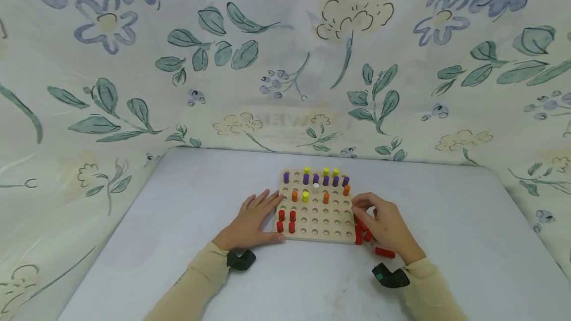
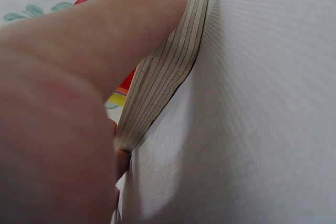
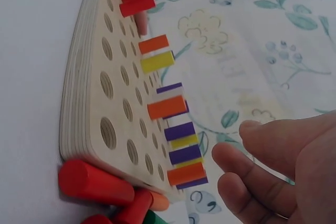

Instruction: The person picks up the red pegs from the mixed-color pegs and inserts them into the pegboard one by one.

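Note:
A wooden pegboard [image 1: 330,239] with rows of round holes lies flat on the table. My left hand [image 1: 252,224] rests along its left side, fingers spread on the edge and thumb [image 2: 152,11] against the front edge. Over the board's right side is my right hand [image 1: 388,224], bent loosely; the right wrist view shows nothing between thumb and fingers. Several red pegs [image 1: 292,216] stand in the front left holes. Toward the back stand purple pegs [image 1: 326,181], yellow pegs [image 1: 305,197], orange pegs [image 1: 326,198] and one white peg [image 1: 315,188].
Loose red pegs [image 3: 94,182] lie against the board's right side, partly under my right hand, with an orange peg [image 3: 159,201] and a green peg [image 3: 153,217] among them. One red peg [image 1: 384,252] lies apart, nearer me. A floral cloth [image 1: 285,63] hangs behind the white table [image 1: 178,187].

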The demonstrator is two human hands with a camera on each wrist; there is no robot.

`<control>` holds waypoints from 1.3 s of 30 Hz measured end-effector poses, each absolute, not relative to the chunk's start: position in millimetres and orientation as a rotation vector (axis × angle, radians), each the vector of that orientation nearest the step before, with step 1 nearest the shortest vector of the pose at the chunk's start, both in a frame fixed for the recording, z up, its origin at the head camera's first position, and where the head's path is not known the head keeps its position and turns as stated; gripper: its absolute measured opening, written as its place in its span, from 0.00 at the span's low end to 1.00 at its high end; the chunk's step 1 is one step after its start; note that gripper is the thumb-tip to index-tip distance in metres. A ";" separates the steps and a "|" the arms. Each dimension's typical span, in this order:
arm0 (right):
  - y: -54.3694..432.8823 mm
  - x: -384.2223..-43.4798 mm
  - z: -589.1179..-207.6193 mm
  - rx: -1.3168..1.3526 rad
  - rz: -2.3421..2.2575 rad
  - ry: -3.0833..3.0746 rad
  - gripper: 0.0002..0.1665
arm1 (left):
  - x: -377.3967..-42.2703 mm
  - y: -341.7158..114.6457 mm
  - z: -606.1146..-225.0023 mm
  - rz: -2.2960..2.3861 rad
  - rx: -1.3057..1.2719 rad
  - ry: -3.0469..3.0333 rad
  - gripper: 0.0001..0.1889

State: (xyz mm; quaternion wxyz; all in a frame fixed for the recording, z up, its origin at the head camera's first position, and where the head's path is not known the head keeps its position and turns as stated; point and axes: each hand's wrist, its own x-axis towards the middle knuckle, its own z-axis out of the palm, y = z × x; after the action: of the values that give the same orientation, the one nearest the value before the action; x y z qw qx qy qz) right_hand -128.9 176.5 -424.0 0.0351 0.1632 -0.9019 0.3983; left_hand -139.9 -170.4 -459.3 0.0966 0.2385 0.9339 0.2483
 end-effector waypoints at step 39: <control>211.4 -144.3 -438.4 0.267 1.053 -3.061 0.17 | -140.5 -170.5 -462.3 0.740 0.725 2.786 0.54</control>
State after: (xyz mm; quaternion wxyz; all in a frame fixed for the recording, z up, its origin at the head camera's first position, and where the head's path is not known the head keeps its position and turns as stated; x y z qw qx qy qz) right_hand -144.3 211.4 -438.4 -0.0533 0.0822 -0.9411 0.3236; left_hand -140.5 -170.5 -462.3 0.0846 0.2432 0.9339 0.2481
